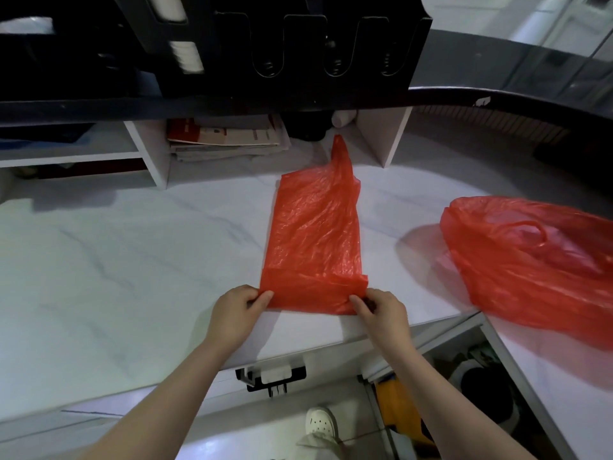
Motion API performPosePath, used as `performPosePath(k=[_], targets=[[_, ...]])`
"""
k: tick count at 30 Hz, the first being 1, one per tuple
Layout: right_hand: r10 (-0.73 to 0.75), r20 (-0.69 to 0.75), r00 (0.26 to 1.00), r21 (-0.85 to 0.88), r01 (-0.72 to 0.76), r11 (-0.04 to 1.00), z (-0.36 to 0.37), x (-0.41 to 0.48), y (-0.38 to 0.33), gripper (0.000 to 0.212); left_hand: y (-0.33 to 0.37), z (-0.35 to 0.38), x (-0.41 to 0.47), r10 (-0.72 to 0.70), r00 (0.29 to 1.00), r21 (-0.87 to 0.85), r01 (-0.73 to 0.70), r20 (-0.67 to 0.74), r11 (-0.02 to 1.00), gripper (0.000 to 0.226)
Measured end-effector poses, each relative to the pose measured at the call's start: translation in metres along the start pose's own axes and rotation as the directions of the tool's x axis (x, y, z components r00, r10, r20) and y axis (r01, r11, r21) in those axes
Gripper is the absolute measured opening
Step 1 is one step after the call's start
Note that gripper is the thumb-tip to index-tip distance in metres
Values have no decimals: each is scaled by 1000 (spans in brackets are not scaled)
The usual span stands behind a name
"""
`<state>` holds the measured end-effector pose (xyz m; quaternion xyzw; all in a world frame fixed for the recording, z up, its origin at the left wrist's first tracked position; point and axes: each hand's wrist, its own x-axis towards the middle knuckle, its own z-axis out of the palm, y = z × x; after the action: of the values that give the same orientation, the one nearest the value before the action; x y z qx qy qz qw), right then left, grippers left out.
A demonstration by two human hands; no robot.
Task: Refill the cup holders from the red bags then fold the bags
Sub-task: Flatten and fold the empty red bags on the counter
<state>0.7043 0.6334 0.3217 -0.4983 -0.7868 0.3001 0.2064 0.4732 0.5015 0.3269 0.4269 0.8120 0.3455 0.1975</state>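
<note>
white marble counter [132, 260], white shelf unit [150, 154] holding stacked papers [229, 141], dark curved ledge [530, 106]; floor [252, 439] possibly tiled.

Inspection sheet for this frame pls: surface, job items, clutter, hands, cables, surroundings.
Surface: white marbled counter.
Job's things: flat bag lies lengthwise, handles pointing away; second bag crumpled at right; black cup holder behind, cups in its left slots.
Clutter: papers stacked under the ledge.
Hands: left hand and right hand each pinch a near corner of the flat bag.
Cables: nothing seen.
Surroundings: open cabinet below right; shoe on the floor.
</note>
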Motion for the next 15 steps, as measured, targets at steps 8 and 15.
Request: performPosePath(k=[8,15], targets=[[102,-64,993,-127,-110,986,10,10,-1,39,9,12,0,-51,991,-32,48,-120,998,50],[85,-39,996,-233,-91,968,12,13,-3,39,20,27,0,406,914,476,-368,27,798,66]])
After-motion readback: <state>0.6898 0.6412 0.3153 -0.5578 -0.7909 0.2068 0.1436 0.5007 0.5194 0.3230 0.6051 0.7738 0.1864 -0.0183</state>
